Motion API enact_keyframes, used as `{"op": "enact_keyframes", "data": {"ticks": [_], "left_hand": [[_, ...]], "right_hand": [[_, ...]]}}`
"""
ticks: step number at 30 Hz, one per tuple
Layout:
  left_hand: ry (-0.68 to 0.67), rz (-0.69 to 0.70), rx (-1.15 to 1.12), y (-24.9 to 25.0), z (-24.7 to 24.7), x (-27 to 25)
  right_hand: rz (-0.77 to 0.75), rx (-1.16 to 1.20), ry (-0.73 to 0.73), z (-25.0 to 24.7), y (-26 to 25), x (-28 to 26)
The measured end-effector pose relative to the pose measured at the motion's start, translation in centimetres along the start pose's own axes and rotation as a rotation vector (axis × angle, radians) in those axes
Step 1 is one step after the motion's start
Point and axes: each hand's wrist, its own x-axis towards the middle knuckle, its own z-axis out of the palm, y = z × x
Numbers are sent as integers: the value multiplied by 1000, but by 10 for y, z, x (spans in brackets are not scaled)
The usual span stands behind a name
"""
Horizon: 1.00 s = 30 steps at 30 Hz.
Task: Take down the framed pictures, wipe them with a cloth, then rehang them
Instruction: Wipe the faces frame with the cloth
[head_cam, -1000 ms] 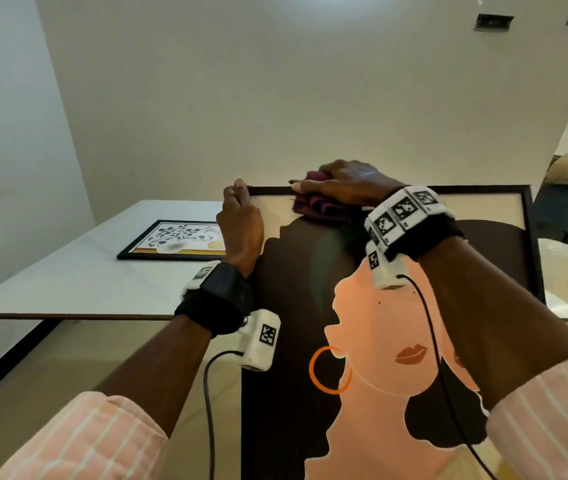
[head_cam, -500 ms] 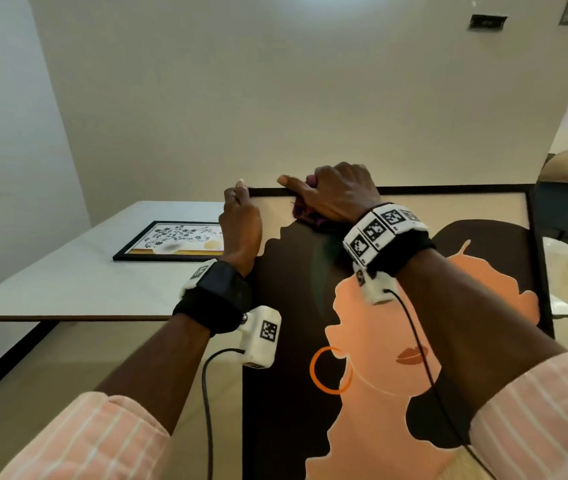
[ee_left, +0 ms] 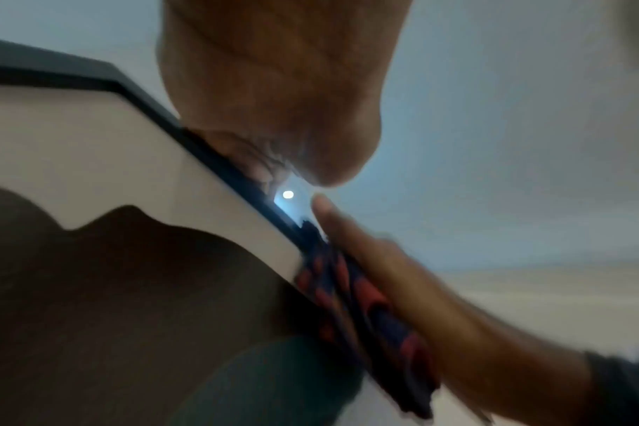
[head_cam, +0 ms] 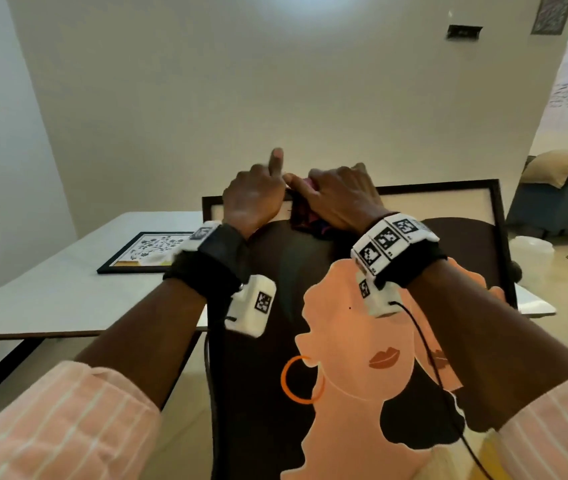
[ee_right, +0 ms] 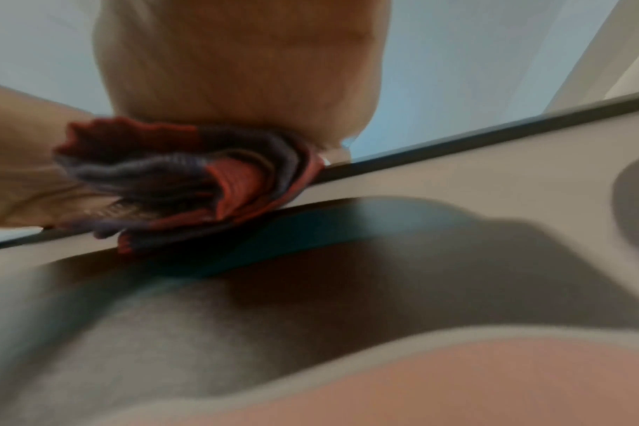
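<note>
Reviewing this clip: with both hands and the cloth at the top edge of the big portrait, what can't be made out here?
- Left hand fingers behind the portrait frame: hidden in the head view, blurred in the left wrist view.
- Cloth: mostly under the right hand.
- Portrait's bottom: cut off by the head view's edge.
- Small picture: right side hidden by the left wrist.

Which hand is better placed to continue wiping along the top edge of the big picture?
The right hand. It already presses the red and dark cloth on the top edge of the big framed picture. The left hand only steadies that edge, one finger raised.
</note>
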Motion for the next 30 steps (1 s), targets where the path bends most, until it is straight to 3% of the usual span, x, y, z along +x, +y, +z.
{"op": "enact_keyframes", "data": {"ticks": [2,6,11,16,21,26,30], "left_hand": [[-146,-20,-2,-1,4,7],[-221,7,135,17,18,2],[-160,131,221,44,43,-8],[-100,200,353,37,50,-7],[-16,279,442,38,61,-8],[29,250,471,32,70,-4],[61,248,491,36,76,-6]], "right_hand": [[31,-31,-9,-3,28,-9],[223,-106,39,2,52,-17],[117,-129,29,-1,51,-16],[335,-126,105,-3,92,-28],[136,-202,158,2,88,-32],[326,-194,181,-4,123,-41],[116,-187,213,10,100,-40]]}}
